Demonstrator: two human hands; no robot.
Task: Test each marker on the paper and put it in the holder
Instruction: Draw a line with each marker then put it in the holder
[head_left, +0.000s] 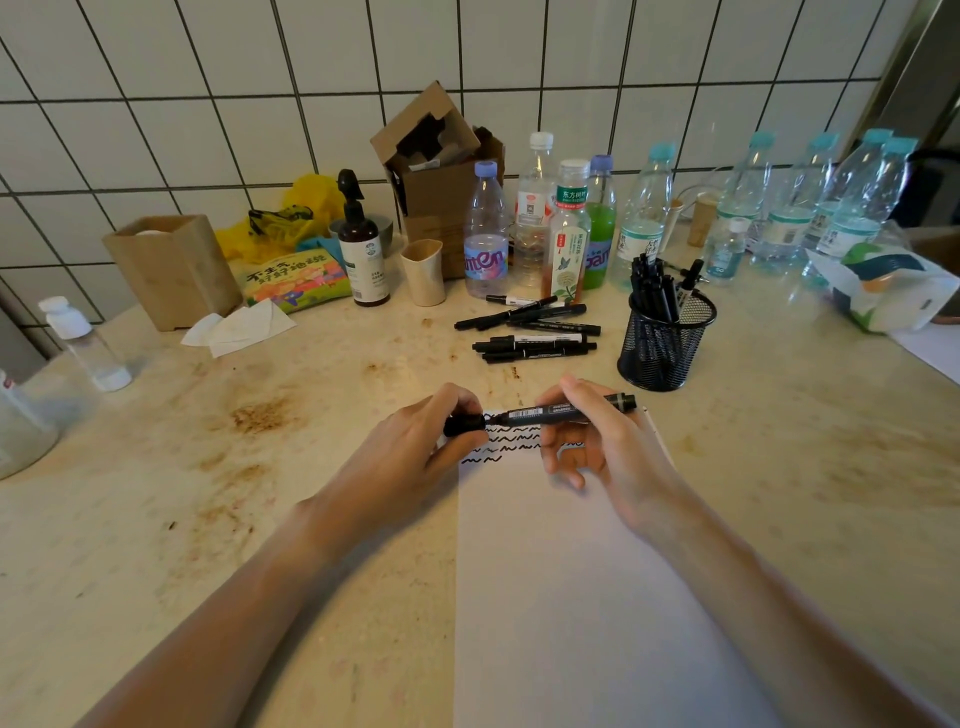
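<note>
At centre frame, the left hand (439, 439) pinches a black cap (464, 423) in curled fingers, right at the tip end of the marker (561, 413). Whether the cap is going on or coming off cannot be told from this view. To its right, the right hand (597, 441) grips the marker barrel between thumb and forefinger, holding it level just above the top of the paper (571, 597), which runs from mid-frame down to the bottom edge.

Under the hands, the paper carries several short rows of black squiggles (511, 446), so a good number of markers have apparently been tested already. Most of the sheet below them is unmarked.

Above the hands, slightly right of centre, a loose pile of markers (535, 330) lies on the counter (260, 519), about eight as far as can be counted; these look to be the ones left to test. Further right, the mesh holder (665, 348) stands upright, already packed with a bunch of black markers.

Judging by the squiggles and the filled holder, the task looks past halfway: the marker in hand must go into the holder, then the pile remains.
</note>
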